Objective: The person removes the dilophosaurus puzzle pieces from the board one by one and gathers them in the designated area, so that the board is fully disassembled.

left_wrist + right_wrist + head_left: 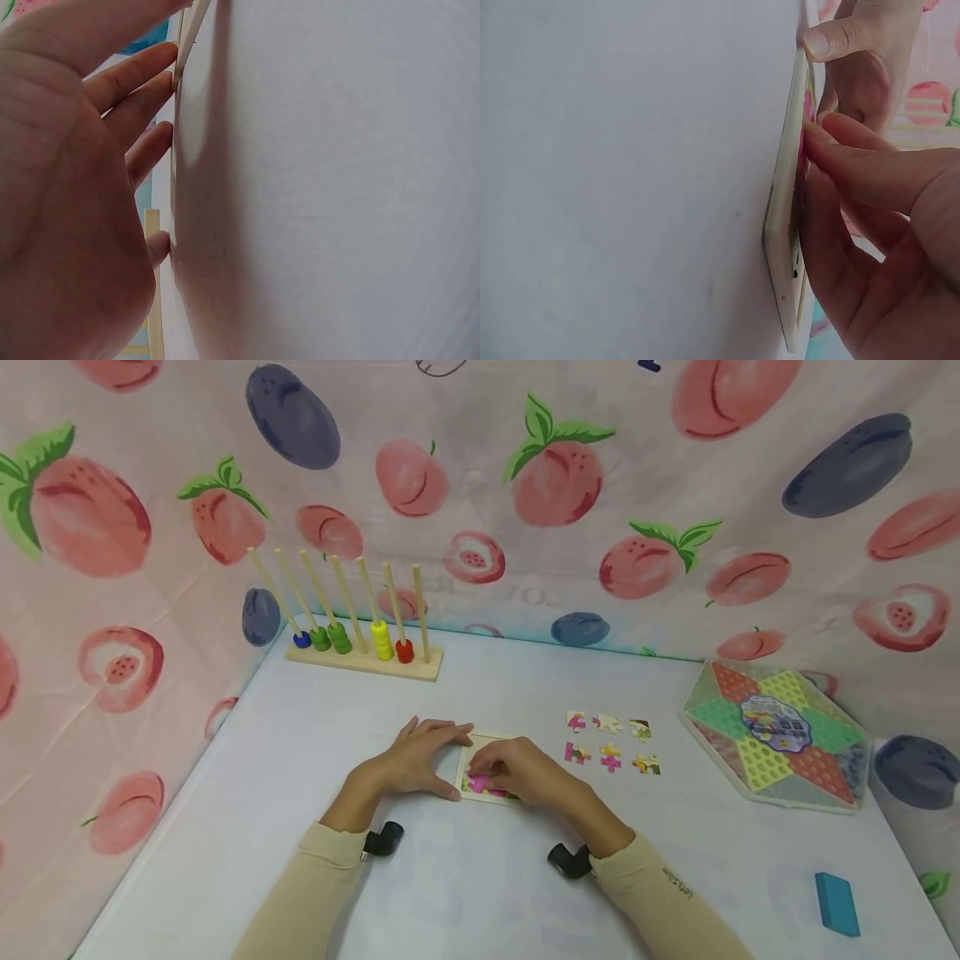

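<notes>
A small wooden puzzle tray [465, 795] lies on the table in the head view, with pink and green picture pieces in its lower part. My left hand [411, 758] holds its left side, thumb at the near corner and index finger at the far one. Above the tray, my right hand [525, 770] pinches a pink puzzle piece [477, 782] against the picture, fingers bent; they hide much of the piece. From the right wrist view, thumb and fingertips meet at the face of the tray [784, 247]. Several loose jigsaw pieces [611, 764] lie in two rows to the right.
A wooden bead counter [363, 666] with upright rods and coloured beads stands at the back left. On the right lies a hexagonal Chinese checkers board [776, 724]. A blue block [836, 903] is near the right front. Fruit-print cloth [480, 468] hangs behind the white table [480, 902].
</notes>
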`<state>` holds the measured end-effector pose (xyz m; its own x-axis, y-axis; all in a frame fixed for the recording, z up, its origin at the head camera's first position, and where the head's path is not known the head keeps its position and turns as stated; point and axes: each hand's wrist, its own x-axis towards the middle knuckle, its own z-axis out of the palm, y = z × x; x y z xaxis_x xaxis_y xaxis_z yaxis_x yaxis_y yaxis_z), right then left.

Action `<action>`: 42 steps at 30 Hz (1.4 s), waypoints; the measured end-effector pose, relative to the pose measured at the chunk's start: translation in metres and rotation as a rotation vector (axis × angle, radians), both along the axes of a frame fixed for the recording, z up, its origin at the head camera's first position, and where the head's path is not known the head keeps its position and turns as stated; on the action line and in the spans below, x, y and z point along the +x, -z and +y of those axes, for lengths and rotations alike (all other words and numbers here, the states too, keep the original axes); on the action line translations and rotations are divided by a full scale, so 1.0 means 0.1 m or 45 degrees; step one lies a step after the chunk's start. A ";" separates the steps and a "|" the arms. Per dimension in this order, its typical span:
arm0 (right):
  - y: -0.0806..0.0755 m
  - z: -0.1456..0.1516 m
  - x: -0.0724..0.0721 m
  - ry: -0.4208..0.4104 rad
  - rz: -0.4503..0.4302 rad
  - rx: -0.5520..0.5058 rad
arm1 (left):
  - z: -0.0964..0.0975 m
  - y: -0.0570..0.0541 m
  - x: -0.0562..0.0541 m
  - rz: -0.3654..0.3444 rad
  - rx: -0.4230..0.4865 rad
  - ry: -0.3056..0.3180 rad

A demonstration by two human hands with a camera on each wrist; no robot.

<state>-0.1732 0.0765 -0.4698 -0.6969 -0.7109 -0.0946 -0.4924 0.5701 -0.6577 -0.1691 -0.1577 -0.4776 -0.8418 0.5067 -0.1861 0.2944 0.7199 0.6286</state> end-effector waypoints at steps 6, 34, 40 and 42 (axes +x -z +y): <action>0.01 -0.01 -0.02 -0.036 -0.019 -0.033 | -0.01 0.00 -0.01 -0.004 -0.004 0.003; -0.02 -0.01 -0.06 -0.032 0.035 -0.032 | -0.01 0.01 -0.01 0.000 -0.006 0.014; -0.03 0.02 -0.05 -0.003 -0.009 -0.074 | 0.00 0.01 -0.01 -0.003 -0.010 0.006; -0.03 0.02 -0.04 0.009 -0.016 -0.095 | 0.00 0.01 -0.01 0.001 -0.013 0.005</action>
<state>-0.1774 0.0788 -0.4672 -0.7012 -0.7112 -0.0503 -0.4795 0.5226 -0.7049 -0.1704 -0.1579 -0.4788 -0.8400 0.5079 -0.1908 0.2976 0.7254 0.6207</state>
